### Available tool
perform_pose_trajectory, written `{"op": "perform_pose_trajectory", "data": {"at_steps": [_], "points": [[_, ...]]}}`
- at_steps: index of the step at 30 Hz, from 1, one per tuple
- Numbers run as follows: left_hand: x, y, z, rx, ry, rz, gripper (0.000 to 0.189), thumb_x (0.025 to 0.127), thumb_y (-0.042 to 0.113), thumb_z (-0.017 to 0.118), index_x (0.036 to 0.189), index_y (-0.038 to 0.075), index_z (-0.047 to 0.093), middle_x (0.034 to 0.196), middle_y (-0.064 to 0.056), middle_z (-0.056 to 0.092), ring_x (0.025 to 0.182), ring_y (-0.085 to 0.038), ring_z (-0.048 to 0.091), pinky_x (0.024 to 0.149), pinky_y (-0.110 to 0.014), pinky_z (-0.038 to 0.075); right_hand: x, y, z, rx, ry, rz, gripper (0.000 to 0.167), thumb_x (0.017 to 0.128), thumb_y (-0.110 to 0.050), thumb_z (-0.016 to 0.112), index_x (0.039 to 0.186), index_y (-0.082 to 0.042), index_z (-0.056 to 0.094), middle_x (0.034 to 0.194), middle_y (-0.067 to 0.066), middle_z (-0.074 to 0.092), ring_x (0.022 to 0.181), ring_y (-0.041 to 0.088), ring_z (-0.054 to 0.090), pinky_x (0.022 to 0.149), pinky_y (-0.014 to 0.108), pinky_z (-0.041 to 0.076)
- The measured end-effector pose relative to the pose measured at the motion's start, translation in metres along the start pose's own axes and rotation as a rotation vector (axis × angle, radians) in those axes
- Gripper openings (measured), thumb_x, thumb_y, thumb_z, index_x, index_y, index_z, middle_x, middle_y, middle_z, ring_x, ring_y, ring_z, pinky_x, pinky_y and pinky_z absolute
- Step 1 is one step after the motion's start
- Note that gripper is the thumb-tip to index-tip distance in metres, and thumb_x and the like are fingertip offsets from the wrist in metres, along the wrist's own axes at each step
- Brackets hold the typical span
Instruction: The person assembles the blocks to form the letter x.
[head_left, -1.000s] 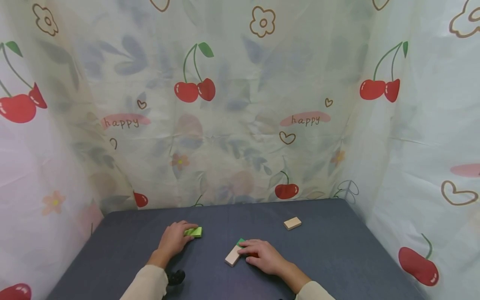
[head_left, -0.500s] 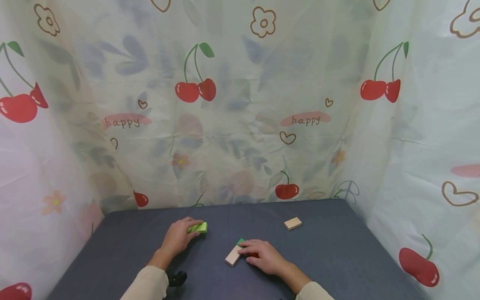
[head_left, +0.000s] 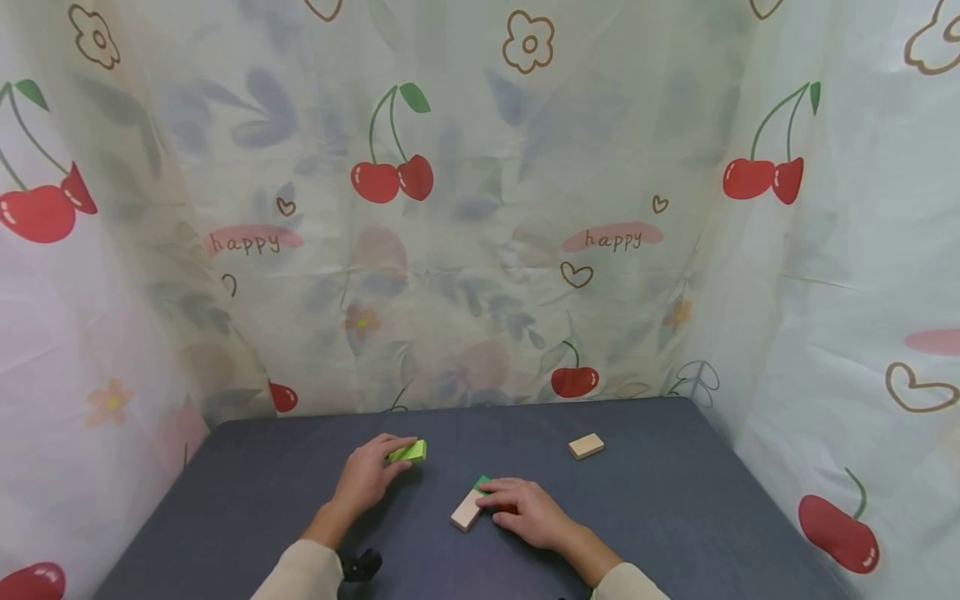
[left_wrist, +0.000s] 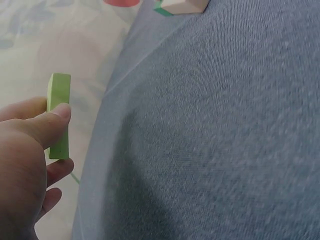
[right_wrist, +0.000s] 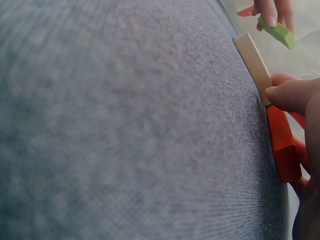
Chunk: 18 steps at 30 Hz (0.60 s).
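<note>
My left hand [head_left: 365,477] pinches a light green toy block [head_left: 412,451] between thumb and fingers. In the left wrist view the block stands upright in the grip, raised off the tabletop. My right hand [head_left: 534,512] stays low at the table's middle, its thumb and fingers on either side of an orange block [right_wrist: 283,145]. That block meets the end of a plain wooden block [head_left: 466,512], where the thumb tip lies. From the head, the hand mostly covers the orange block. A green block [head_left: 482,482] shows behind the wooden one, partly hidden by the fingers.
Another plain wooden block [head_left: 586,447] lies alone toward the back right. The dark cloth-covered table [head_left: 660,500] is enclosed by a cherry-printed curtain [head_left: 480,208] at the back and both sides. Something black [head_left: 362,565] is at my left wrist.
My left hand has carried the light green block to the right and slightly farther back, lifting it. My right hand and the blocks beside it have stayed in place.
</note>
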<state>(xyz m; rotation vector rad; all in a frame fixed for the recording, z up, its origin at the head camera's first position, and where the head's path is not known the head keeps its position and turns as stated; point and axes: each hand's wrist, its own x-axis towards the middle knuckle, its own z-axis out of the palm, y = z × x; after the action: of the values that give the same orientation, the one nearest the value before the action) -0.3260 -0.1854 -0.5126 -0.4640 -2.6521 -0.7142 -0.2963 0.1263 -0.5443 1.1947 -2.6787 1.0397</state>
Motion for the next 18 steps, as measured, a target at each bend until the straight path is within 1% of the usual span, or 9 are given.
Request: {"op": "perform_pose_trajectory", "data": {"at_steps": [5,18], "points": [[-0.002,0.003,0.005,-0.048,0.015,0.023,0.041,0.082,0.019,0.079,0.122,0.022,0.070,0.110,0.003,0.065,0.103,-0.022,0.062,0.087,-0.048,0.048,0.000,0.000,0.000,0.003,-0.005,0.004,0.033,0.092,-0.010,0.065,0.124,-0.017,0.069,0.135,0.000,0.058,0.128,0.021,0.050,0.103,0.046,0.038],[-0.006,0.017,0.015,-0.079,0.003,0.014,0.038,0.082,0.022,0.079,0.119,0.023,0.071,0.111,0.005,0.067,0.105,-0.022,0.062,0.088,-0.048,0.047,0.000,0.001,0.000,0.011,-0.006,0.011,0.033,0.092,-0.010,0.066,0.124,-0.017,0.069,0.135,0.000,0.058,0.128,0.021,0.050,0.103,0.046,0.038]]}}
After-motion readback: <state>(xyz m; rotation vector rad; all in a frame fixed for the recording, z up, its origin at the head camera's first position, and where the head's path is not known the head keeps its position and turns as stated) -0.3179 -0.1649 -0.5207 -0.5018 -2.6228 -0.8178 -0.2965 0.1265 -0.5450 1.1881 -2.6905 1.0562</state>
